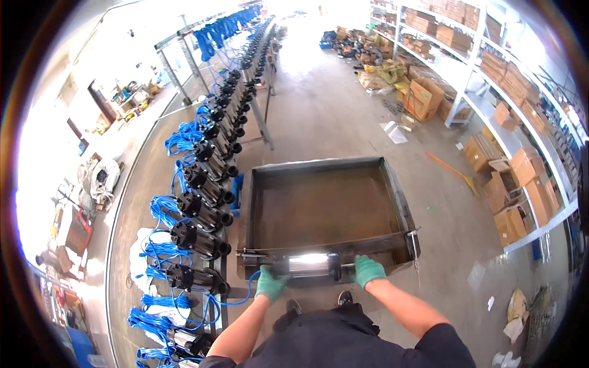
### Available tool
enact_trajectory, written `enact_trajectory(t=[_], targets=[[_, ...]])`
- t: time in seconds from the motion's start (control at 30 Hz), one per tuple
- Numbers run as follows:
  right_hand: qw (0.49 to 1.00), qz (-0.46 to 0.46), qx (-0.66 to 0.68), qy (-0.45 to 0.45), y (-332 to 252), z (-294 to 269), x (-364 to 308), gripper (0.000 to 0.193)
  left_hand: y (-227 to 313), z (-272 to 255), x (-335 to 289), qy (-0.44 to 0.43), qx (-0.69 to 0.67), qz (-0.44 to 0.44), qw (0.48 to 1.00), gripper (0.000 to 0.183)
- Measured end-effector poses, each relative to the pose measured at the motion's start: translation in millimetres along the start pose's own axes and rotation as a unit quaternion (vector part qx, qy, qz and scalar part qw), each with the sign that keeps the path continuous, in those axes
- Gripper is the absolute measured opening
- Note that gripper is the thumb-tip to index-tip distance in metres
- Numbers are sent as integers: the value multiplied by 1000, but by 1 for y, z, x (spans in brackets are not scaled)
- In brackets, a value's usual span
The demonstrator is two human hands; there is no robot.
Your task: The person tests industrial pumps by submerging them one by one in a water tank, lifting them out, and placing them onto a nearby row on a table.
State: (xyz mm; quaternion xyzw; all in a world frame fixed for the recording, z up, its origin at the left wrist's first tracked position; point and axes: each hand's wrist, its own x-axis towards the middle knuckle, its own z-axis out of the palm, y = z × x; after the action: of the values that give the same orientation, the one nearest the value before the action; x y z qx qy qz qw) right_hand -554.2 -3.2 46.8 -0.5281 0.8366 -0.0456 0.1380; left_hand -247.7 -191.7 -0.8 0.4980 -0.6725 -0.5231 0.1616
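Hands, left: green-gloved left hand [270,283], lower centre of the frame, clamped on the left end of a submersible pump [310,265].
Hands, right: green-gloved right hand [368,271], lower centre, right of the left hand, clamped on the narrow right end of the same pump.
Hand spacing: apart, with the pump body between them.
Pump position: lower centre of the frame, roughly horizontal, above the near end of the tank.
Pump finish: bright silver cylinder with a black collar toward its right end.
Cable: blue cable [236,303], running from beside the left hand to the pumps at lower left.
Tank: rectangular open tank [319,163] with dark walls, centre of the frame, containing brownish liquid [319,205].
Crossbar: dark bar [380,241] spanning the tank near its lower end, just beyond the pump.
Worktop: long worktop [223,322], left of the tank, extending from lower left to upper centre.
Pump row: black-and-silver pumps [199,239] side by side along the worktop; coiled blue cables [164,208] on their left.
Shelving: white metal shelving [475,104], right side to upper right, loaded with cardboard boxes [454,38].
Floor, right of tank: concrete floor [442,214], with an orange-handled broom [448,165] near the shelving.
Operator: dark shirt [337,343] and dark shoes [345,298], lower edge of the frame.
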Motion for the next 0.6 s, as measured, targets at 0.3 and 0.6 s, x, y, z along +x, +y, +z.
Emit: enact_trajectory(t=[0.3, 0.6], targets=[[960, -76, -16, -270, 1, -52, 52, 38, 7, -5, -1, 40, -37, 25, 998, 58], [904, -6, 125, -408, 31, -53, 73, 38, -7, 3, 3, 47, -51, 47, 996, 50]])
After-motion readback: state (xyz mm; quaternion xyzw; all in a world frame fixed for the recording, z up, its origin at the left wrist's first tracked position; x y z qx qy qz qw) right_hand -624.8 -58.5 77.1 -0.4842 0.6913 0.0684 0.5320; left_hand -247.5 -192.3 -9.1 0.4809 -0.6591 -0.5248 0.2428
